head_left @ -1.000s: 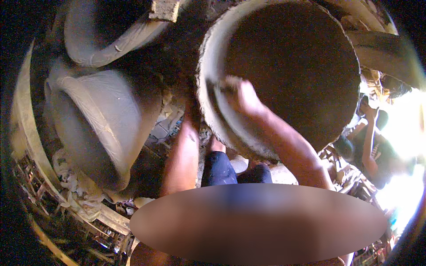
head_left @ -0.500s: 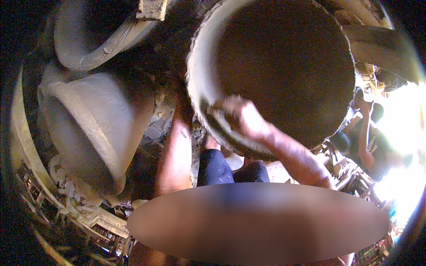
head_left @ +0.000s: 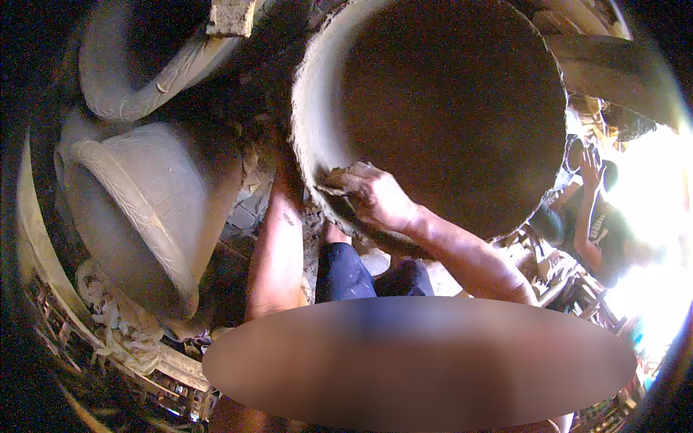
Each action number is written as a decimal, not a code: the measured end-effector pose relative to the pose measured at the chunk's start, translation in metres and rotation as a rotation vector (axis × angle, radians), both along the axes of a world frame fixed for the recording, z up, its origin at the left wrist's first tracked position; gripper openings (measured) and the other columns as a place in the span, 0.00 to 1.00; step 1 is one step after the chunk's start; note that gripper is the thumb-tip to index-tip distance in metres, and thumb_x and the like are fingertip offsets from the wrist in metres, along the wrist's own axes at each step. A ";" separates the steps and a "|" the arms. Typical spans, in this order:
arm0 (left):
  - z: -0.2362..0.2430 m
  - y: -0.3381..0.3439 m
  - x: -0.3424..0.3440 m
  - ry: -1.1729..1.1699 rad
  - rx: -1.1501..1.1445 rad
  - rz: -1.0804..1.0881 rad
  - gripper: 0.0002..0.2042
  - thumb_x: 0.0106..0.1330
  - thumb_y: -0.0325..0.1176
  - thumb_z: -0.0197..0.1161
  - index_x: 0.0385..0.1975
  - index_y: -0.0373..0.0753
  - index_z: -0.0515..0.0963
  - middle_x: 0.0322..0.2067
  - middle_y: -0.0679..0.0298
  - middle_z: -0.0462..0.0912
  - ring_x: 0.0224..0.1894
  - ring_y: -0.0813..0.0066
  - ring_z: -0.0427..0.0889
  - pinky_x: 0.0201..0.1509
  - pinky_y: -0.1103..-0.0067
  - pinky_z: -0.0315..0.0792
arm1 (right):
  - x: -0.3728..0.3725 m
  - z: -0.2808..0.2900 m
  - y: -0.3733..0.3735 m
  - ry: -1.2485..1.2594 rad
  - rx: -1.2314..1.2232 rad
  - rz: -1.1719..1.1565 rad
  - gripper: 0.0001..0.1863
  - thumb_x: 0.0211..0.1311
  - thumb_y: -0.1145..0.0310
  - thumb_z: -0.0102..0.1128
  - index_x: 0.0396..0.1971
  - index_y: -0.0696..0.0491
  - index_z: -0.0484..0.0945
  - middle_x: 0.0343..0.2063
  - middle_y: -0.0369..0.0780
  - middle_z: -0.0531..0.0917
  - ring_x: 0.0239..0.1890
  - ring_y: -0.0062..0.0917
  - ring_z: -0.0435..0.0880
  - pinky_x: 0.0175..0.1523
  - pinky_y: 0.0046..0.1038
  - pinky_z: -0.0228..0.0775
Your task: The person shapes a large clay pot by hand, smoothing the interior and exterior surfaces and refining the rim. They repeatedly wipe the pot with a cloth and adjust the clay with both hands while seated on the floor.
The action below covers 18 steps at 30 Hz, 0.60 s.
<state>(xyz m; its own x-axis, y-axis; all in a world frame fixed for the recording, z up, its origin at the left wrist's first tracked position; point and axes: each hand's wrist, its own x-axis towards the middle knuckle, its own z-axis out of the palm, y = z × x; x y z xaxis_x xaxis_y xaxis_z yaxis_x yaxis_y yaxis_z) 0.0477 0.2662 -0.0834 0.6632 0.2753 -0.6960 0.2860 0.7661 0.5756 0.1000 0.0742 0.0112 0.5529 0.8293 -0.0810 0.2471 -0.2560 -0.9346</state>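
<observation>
A large clay pot (head_left: 315, 86) with a rough, ragged rim has its wide mouth turned toward me, and its inside is dark. My right hand (head_left: 374, 196) reaches into the mouth at the lower left. Its fingers are bent together and press on the inner wall just inside the rim; whatever they hold, if anything, is not distinguishable. My left forearm runs up along the pot's outer left side. In deep shadow there, my left hand (head_left: 286, 160) is close to the outer wall, its fingers hidden.
At left lies a large tilted vessel (head_left: 155, 180) with a wrapped-looking rim. Behind it is another big round vessel (head_left: 119, 97), with a pale block (head_left: 231, 17) on its rim. Wood scraps (head_left: 556, 267) are piled at right, near another person (head_left: 599, 224) against bright light.
My right hand has moved left and slightly down along the inner wall, and it looks sharper now. The whole view has shifted a little. My left arm stays beside the pot.
</observation>
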 end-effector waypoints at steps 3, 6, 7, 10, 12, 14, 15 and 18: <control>0.000 0.008 -0.001 0.012 0.058 0.001 0.34 0.70 0.59 0.38 0.67 0.38 0.56 0.67 0.59 0.57 0.69 0.64 0.52 0.73 0.65 0.42 | 0.035 -0.012 0.022 -0.078 0.153 -0.085 0.14 0.51 0.78 0.57 0.39 0.54 0.80 0.36 0.48 0.82 0.41 0.44 0.81 0.47 0.35 0.73; 0.011 0.008 -0.013 -0.043 0.116 0.070 0.40 0.64 0.67 0.37 0.67 0.40 0.56 0.66 0.59 0.58 0.68 0.61 0.55 0.72 0.64 0.47 | 0.074 -0.051 0.071 -0.032 -0.218 -0.396 0.11 0.49 0.75 0.53 0.34 0.54 0.80 0.35 0.50 0.82 0.39 0.48 0.81 0.46 0.42 0.74; 0.015 0.008 -0.014 -0.081 0.114 0.133 0.46 0.58 0.75 0.36 0.67 0.41 0.57 0.66 0.60 0.60 0.66 0.57 0.58 0.70 0.64 0.52 | 0.085 -0.061 0.081 0.005 -0.375 -0.369 0.13 0.48 0.75 0.53 0.36 0.54 0.79 0.36 0.50 0.82 0.40 0.48 0.81 0.47 0.42 0.74; 0.025 0.008 -0.008 0.046 0.058 0.128 0.49 0.56 0.77 0.36 0.67 0.40 0.56 0.66 0.60 0.58 0.66 0.56 0.58 0.71 0.63 0.50 | 0.068 -0.061 0.080 0.064 -0.066 -0.278 0.21 0.43 0.78 0.55 0.43 0.52 0.79 0.38 0.49 0.82 0.43 0.45 0.81 0.50 0.41 0.73; 0.026 0.009 0.002 -0.158 0.060 0.039 0.52 0.53 0.79 0.36 0.68 0.40 0.53 0.68 0.61 0.54 0.67 0.57 0.55 0.72 0.63 0.48 | 0.036 -0.037 0.056 -0.034 0.119 -0.170 0.26 0.40 0.79 0.57 0.46 0.52 0.78 0.41 0.48 0.82 0.46 0.45 0.79 0.51 0.40 0.72; 0.025 0.012 0.010 -0.163 0.086 0.095 0.50 0.58 0.76 0.33 0.69 0.38 0.49 0.69 0.62 0.49 0.69 0.59 0.50 0.73 0.64 0.45 | 0.005 -0.006 0.022 -0.041 0.104 -0.047 0.26 0.39 0.78 0.59 0.46 0.52 0.78 0.41 0.47 0.81 0.47 0.45 0.78 0.51 0.39 0.72; 0.023 0.012 0.011 -0.173 0.120 0.101 0.48 0.60 0.74 0.32 0.69 0.37 0.48 0.70 0.62 0.47 0.70 0.61 0.47 0.73 0.65 0.42 | -0.006 0.008 0.007 -0.026 0.090 -0.005 0.25 0.39 0.77 0.61 0.45 0.51 0.79 0.40 0.47 0.81 0.46 0.45 0.78 0.51 0.39 0.72; 0.021 0.020 0.001 -0.063 0.289 0.197 0.44 0.65 0.69 0.29 0.69 0.35 0.44 0.70 0.62 0.43 0.71 0.63 0.42 0.74 0.67 0.36 | 0.000 0.024 -0.003 -0.143 0.163 0.042 0.22 0.41 0.74 0.64 0.43 0.50 0.80 0.33 0.43 0.81 0.39 0.39 0.79 0.46 0.38 0.73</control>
<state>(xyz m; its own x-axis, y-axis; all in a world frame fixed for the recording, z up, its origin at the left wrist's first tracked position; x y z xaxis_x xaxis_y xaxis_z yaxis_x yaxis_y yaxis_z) 0.0483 0.2859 -0.0628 0.6168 0.5819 -0.5300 0.1056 0.6061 0.7883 0.0997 0.0717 0.0353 0.5136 0.8477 0.1327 0.3870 -0.0908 -0.9176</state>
